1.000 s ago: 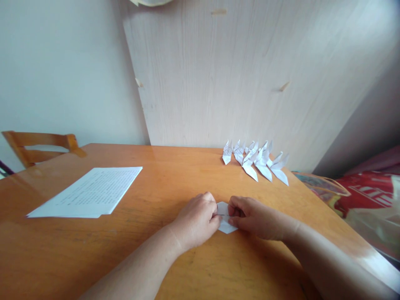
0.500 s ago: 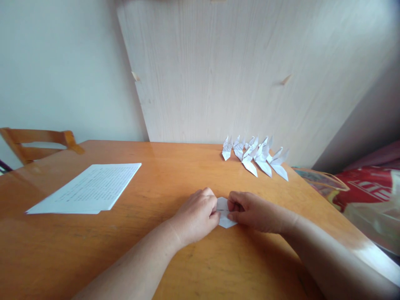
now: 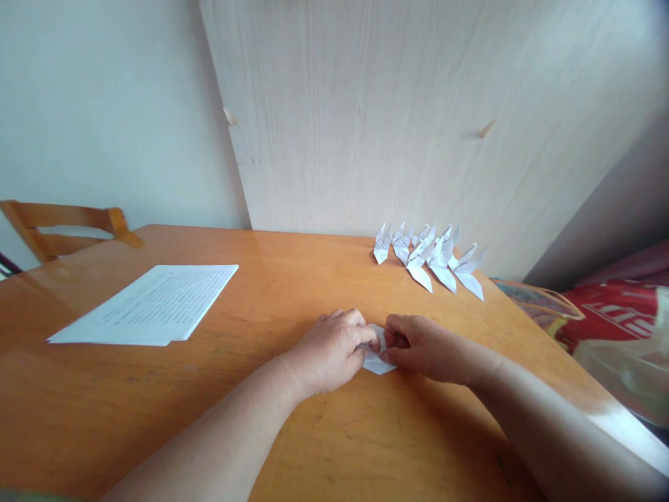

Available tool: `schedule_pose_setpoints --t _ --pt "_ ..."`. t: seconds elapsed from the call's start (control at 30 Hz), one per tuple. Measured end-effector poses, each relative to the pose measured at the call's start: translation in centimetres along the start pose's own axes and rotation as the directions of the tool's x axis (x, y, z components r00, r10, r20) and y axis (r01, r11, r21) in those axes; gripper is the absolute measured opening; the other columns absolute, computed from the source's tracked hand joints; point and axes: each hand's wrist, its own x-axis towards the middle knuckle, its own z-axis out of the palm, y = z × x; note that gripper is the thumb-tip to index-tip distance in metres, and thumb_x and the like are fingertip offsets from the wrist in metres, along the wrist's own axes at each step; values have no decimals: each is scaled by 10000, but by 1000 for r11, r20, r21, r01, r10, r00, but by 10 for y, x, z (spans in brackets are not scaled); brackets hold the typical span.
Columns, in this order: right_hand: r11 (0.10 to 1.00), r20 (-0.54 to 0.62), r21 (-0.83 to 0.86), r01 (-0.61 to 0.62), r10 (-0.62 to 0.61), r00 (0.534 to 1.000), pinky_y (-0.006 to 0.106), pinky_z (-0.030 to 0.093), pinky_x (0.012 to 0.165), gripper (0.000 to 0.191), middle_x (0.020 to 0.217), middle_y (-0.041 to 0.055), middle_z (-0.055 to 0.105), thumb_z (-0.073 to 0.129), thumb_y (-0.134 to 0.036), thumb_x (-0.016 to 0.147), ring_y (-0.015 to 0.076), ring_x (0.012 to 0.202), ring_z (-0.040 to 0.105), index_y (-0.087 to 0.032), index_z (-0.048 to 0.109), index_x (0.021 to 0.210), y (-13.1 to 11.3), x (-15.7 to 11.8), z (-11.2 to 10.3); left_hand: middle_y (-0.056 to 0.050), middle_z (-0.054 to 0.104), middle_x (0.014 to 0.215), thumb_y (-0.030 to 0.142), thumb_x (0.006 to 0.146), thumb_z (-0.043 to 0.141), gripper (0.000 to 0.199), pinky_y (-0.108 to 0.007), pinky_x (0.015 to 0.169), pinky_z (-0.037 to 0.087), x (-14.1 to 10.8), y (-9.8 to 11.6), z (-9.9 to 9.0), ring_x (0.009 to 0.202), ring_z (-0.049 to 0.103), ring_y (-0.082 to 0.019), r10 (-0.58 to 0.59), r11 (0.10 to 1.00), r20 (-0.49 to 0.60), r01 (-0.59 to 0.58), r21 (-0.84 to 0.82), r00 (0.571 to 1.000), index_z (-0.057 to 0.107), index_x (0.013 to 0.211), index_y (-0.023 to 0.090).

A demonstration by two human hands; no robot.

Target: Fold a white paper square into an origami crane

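Note:
A small folded piece of white paper [image 3: 378,364] lies on the wooden table between my two hands, partly covered by them. My left hand [image 3: 337,351] grips its left side, with the index finger reaching over the paper's middle. On the right side, my right hand [image 3: 418,346] pinches the paper between curled fingers and thumb. The paper's far tip and near edge show between the hands. Beyond my right hand, several folded white paper figures [image 3: 443,259] with upright points stand grouped near the table's far right corner.
A stack of printed paper sheets [image 3: 151,307] rests on the left of the table [image 3: 209,411]. A wooden chair [image 3: 73,216] stands past the far left corner. A pale board [image 3: 355,125] rises behind the table. Red and clear bags [image 3: 617,314] sit beyond the right edge.
My left index finger has stretched out over the middle of the folded paper. The right hand keeps its pinch. The whole view has shifted slightly.

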Motion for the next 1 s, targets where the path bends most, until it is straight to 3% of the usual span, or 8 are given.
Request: schedule_pose_setpoints --t 0.2,0.53,1.0 --pt "998 49 -30 -58 60 997 251 340 538 160 758 1 645 689 -331 774 147 658 539 -207 593 807 2 0 -6 -8 575 956 127 868 544 261 -289 790 438 0 -2 2 915 556 -183 -7 1000 -18 6 -11 1000 708 968 304" --pt "999 169 39 -31 24 985 236 364 559 132 774 -11 597 662 -228 750 138 669 516 -201 584 852 9 -4 -20 -15 601 1017 145 882 553 247 -319 879 448 0 -6 5 984 570 -195 2 998 -32 -4 -55 999 718 986 296" --pt "999 202 33 6 -13 979 234 360 560 188 810 -13 595 602 -141 723 134 691 495 -203 582 899 10 -8 -29 -16 601 1021 181 911 547 218 -294 852 450 0 -8 4 994 573 -188 13 996 -18 -14 -89 1000 715 1000 287"
